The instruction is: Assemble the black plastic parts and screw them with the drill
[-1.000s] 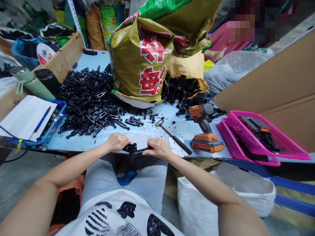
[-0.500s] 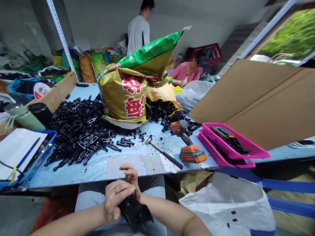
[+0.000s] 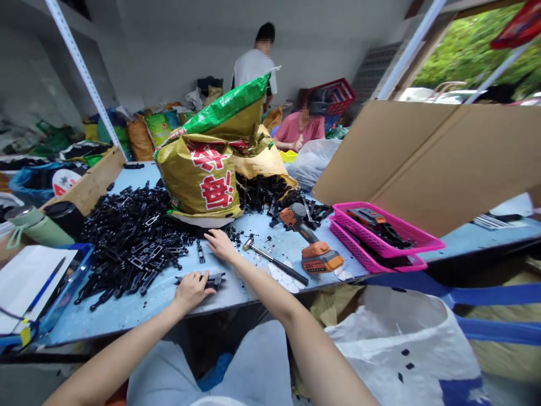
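Note:
My left hand (image 3: 191, 288) rests near the front edge of the blue table (image 3: 127, 307), its fingers closed on a long black plastic part (image 3: 209, 278) that lies flat there. My right hand (image 3: 220, 245) reaches further in, fingers spread and flat on the table beside a few loose black parts (image 3: 200, 252). A big heap of the same black parts (image 3: 127, 237) lies to the left. A small hammer (image 3: 273, 259) lies just right of my right hand.
A yellow-green sack (image 3: 203, 169) stands mid-table, spilling black parts. An orange cordless drill (image 3: 310, 239) and pink baskets (image 3: 386, 239) sit to the right, a cardboard sheet (image 3: 426, 160) behind. Flask (image 3: 36, 225), paper and pen are at left. A white bag (image 3: 397, 349) stands below. Two people are at the back.
Both hands came up from my lap, where they held a black piece together. The left now holds a part on the table; the right has reached toward the loose parts. The view tilted upward.

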Demonstrator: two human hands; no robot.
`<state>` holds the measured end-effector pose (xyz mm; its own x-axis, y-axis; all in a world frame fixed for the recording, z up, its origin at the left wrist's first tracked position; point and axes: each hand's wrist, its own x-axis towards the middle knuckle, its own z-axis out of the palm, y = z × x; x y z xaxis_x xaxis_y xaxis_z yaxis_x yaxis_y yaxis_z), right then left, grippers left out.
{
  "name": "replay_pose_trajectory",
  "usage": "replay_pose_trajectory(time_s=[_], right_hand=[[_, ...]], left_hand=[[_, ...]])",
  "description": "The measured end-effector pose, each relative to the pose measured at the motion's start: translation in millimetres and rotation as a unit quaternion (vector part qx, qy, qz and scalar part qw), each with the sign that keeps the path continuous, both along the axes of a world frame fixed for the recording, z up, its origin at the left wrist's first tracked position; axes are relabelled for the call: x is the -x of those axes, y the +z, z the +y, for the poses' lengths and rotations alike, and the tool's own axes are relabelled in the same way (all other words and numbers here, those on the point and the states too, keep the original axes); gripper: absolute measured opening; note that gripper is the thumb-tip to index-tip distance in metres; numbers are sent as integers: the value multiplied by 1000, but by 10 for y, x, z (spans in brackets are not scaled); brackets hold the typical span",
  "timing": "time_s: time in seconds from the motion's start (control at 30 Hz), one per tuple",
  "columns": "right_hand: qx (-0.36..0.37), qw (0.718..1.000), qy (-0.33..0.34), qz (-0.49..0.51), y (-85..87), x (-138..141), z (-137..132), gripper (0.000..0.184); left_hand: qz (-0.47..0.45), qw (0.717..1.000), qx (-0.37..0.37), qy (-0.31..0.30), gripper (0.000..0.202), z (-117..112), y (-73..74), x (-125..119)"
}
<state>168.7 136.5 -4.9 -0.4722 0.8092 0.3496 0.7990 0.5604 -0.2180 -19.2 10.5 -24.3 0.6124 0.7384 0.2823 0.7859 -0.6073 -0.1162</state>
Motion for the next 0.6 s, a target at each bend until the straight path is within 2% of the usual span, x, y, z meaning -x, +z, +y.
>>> replay_pose_trajectory(time_s=[0.07, 0.17, 0.27, 0.33, 0.4, 0.47, 0.5, 0.53, 0.6], right_hand=[[-24, 999, 11, 30, 81, 1, -28, 36], [-39, 997, 7, 68, 250, 131, -6, 35], [-28, 996, 53, 64, 440, 460, 115, 35], [-16, 994, 96, 54, 538, 753, 244, 34], [3, 992, 125, 32, 592, 1062, 421, 33], [22, 991, 135, -3, 603, 1365, 651, 35], [31, 990, 134, -22, 596, 1513, 781, 37], [37, 990, 131, -38, 582, 1658, 913, 40], [45, 990, 122, -53, 540, 1943, 1160, 47]], left_hand=[[4, 1000, 22, 11, 59, 169, 50, -92], [-21, 997, 61, 34, 57, 563, 188, -240], [-52, 993, 69, 80, 47, 894, 321, -329], [-72, 993, 56, 70, 43, 935, 371, -308], [-90, 995, 38, 22, 41, 834, 384, -181], [-102, 994, 21, -29, 36, 691, 382, 69], [-111, 993, 9, -31, 32, 647, 387, 236], [-127, 992, -7, -4, 29, 640, 402, 424], [-175, 977, -51, 110, 26, 764, 465, 830]])
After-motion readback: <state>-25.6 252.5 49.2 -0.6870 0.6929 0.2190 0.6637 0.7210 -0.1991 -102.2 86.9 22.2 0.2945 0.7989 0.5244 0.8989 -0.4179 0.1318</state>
